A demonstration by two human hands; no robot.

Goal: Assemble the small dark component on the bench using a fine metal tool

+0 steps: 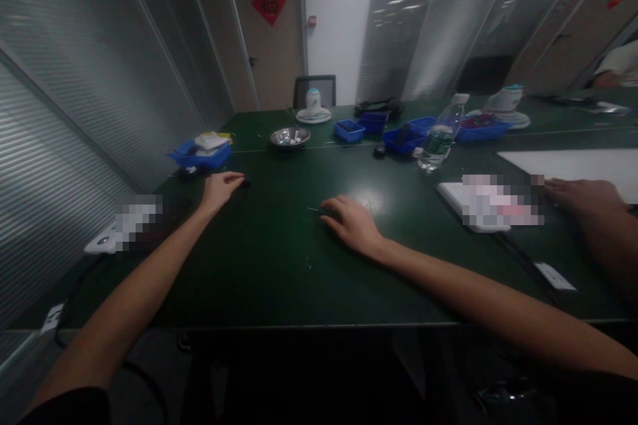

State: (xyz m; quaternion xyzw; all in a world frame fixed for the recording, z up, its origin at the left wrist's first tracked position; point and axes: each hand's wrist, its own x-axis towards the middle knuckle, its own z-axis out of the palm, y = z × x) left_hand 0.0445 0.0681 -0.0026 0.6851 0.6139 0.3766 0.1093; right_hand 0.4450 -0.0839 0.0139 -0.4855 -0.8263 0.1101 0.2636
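Over the left part of the dark green table (269, 259), my left hand (219, 190) is closed, thumb and fingers pinching a small black piece (246, 183) whose kind is too small to tell. Near the table's middle, my right hand (355, 224) rests with its fingers curled round a thin tool (313, 209). A slim metal tip points left out of that grip; the handle is mostly hidden. The two hands are apart. Behind them stands a shallow steel bowl (290, 145) with small white pieces in it.
Blue trays (214, 158) stand at the left and back right (349, 138). A water bottle (438, 146) is right of centre. White power strips with cables lie at left (102, 242) and right (451, 202). Another person's hand (588, 196) is at far right.
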